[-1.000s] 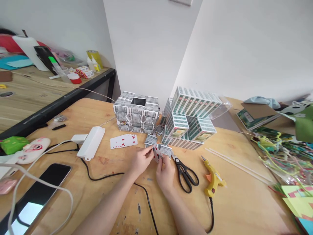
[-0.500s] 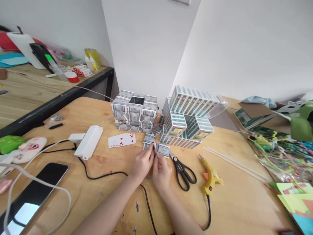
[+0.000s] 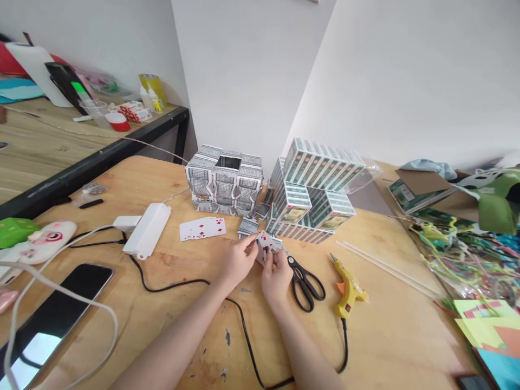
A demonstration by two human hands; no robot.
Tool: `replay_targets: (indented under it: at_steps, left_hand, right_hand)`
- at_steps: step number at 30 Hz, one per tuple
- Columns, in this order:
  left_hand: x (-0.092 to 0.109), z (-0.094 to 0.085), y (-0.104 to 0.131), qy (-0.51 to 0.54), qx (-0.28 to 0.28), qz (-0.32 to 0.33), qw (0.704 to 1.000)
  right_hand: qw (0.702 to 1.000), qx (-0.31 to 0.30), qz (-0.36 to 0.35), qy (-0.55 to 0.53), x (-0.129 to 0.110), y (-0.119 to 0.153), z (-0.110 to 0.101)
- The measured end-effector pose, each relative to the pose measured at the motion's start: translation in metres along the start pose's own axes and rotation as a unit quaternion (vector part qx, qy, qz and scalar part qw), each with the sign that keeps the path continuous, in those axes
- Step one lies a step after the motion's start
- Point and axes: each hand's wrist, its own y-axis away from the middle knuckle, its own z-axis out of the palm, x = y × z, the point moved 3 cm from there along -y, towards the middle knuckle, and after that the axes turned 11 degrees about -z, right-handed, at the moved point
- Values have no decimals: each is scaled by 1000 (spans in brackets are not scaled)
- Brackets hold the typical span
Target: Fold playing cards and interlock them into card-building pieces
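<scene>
A playing card (image 3: 265, 239) with red diamonds, face toward me, is between my two hands. My right hand (image 3: 277, 275) grips its lower part between thumb and fingers. At the card's left edge, the fingertips of my left hand (image 3: 239, 261) pinch it. Just behind are folded card pieces (image 3: 247, 226) with grey patterned backs, partly hidden by the card and fingers. Fanned playing cards (image 3: 202, 228) lie face up to the left. Black-handled scissors (image 3: 304, 284) rest beside my right hand, and a yellow glue gun (image 3: 348, 287) lies farther right.
Behind stand a box-like structure of folded cards (image 3: 225, 181) and stacked card boxes (image 3: 317, 189). A white power adapter (image 3: 148, 230), black cord (image 3: 179, 285) and phone (image 3: 60, 319) are at left. Glue sticks (image 3: 385, 268) and tangled craft strips (image 3: 467, 260) lie right.
The card has turned so that its red-diamond face shows toward me. My right hand has shifted slightly right, and the fingers of both hands have spread a little apart.
</scene>
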Motion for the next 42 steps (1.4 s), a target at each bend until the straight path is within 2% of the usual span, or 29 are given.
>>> replay_targets:
  at_steps: [3, 5, 11, 17, 22, 27, 35, 42]
  left_hand:
    - [1, 2, -1, 39, -49, -4, 998]
    - [1, 2, -1, 39, -60, -8, 997]
    - [0, 3, 2, -55, -21, -2, 998]
    - [-3, 11, 6, -164, 14, 60, 985]
    - [-2, 11, 4, -103, 44, 81, 990]
    - [0, 8, 2, -41, 41, 43, 997]
    - [3, 2, 3, -61, 48, 21, 997]
    - [-1, 6, 3, -106, 40, 35, 993]
  right_hand:
    - [1000, 18, -1, 22, 5, -5, -5]
    - [999, 14, -5, 31, 5, -5, -6]
    - [1000, -10, 10, 7, -11, 9, 3]
    - [995, 13, 73, -70, -10, 11, 8]
    - [996, 41, 46, -70, 4, -5, 0]
    - [999, 31, 19, -40, 9, -5, -2]
    - [999, 17, -11, -30, 6, 1, 1]
    - [996, 15, 29, -82, 3, -1, 0]
